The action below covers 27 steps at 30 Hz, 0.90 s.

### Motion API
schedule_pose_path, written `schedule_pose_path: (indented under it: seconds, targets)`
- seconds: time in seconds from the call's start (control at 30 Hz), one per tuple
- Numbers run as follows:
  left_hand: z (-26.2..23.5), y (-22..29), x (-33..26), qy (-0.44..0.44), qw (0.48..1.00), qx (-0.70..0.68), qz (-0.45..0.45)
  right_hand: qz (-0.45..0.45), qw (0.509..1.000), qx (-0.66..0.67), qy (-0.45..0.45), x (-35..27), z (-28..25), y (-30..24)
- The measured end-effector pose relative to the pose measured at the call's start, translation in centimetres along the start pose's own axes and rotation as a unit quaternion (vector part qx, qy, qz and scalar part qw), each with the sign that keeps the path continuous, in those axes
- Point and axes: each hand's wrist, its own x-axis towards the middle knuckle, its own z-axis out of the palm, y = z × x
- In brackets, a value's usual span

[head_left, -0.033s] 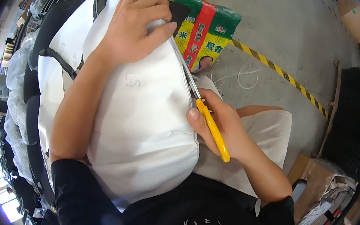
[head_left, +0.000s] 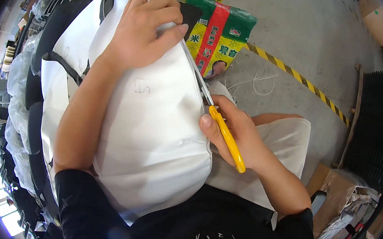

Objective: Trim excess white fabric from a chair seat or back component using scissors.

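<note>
- The left hand (head_left: 142,30) lies palm down at the far end of a bulky white fabric cover (head_left: 152,134), fingers curled over its upper edge and thumb stretched right along the seam; it presses and grips the cloth, half closed.
- The right hand (head_left: 236,133) is wrapped firmly around a pair of small thread snips with a yellow plastic handle (head_left: 227,137), thumb laid on the handle's upper part.
- The snips' grey metal tip points far-left and meets the right edge of the white cover, just beside the dark seam line that runs up towards the left thumb.
- The white cover rests across the person's lap, near the middle of the scene, filling the space between the two forearms; a faint pen mark sits on its upper face.
- Beyond the cover to the right, a green, yellow and red woven plastic sack (head_left: 219,34) lies on the grey concrete floor (head_left: 303,33); what it holds cannot be seen.
- A yellow-and-black striped tape line (head_left: 298,77) crosses the floor to the right of the sack.
- At the near right stands a brown cardboard box (head_left: 341,200) holding crumpled paper and wrapping.
- Along the left, dark seat parts wrapped in clear plastic film (head_left: 16,101) are stacked.
</note>
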Motion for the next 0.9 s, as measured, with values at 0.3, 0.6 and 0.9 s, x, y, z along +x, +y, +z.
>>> schedule_pose_path:
  seconds: [0.3, 0.6, 0.9]
  targets:
    - [0.0, 0.2, 0.2, 0.001, 0.999, -0.024, -0.022, 0.014, 0.996, 0.077, -0.029, -0.3, -0.1, 1.0]
    - [0.5, -1.0, 0.2, 0.016, 0.999, 0.008, -0.037, -0.028, 0.999, 0.015, 0.023, 1.7, 0.3, 1.1]
    - [0.5, -0.7, 0.0, 0.018, 0.999, 0.008, -0.035, -0.024, 0.999, 0.017, 0.019, 2.4, 0.2, 1.1]
